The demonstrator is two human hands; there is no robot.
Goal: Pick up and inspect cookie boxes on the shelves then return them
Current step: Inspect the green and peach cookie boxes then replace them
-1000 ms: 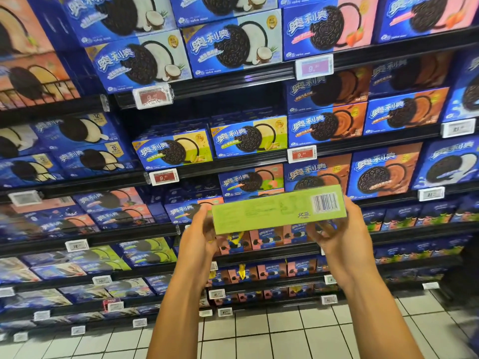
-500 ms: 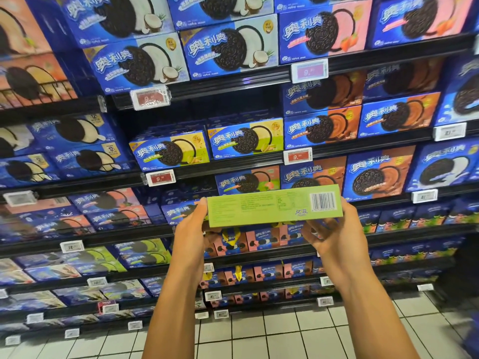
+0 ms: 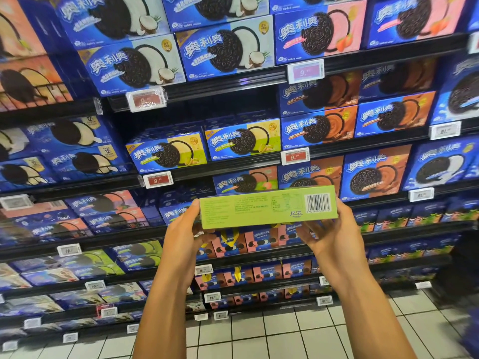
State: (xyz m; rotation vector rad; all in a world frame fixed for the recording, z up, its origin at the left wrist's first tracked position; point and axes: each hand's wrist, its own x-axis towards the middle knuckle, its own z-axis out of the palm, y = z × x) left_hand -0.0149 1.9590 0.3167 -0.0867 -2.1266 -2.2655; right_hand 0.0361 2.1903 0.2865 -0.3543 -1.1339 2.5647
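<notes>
- Filling the far left are shelves (image 3: 59,234) of blue cookie boxes (image 3: 85,137), stacked flat with white price tags (image 3: 68,250) clipped to the black shelf edges.
- Left hand (image 3: 185,233) grips the left end of the green cookie box (image 3: 268,207); its thumb lies on the near face and its fingers (image 3: 207,238) curl round underneath, clamped on the box.
- Green cookie box is held level in the air in front of the middle shelves, well above the tiled floor (image 3: 259,332), its printed side panel and barcode (image 3: 317,202) turned toward the camera.
- Right hand (image 3: 334,237) holds the right end, thumb up along the end by the barcode and fingers (image 3: 307,235) curled beneath, also clamped on the box.
- Further right stand more blue boxes with orange panels (image 3: 375,172) on the shelves behind.
</notes>
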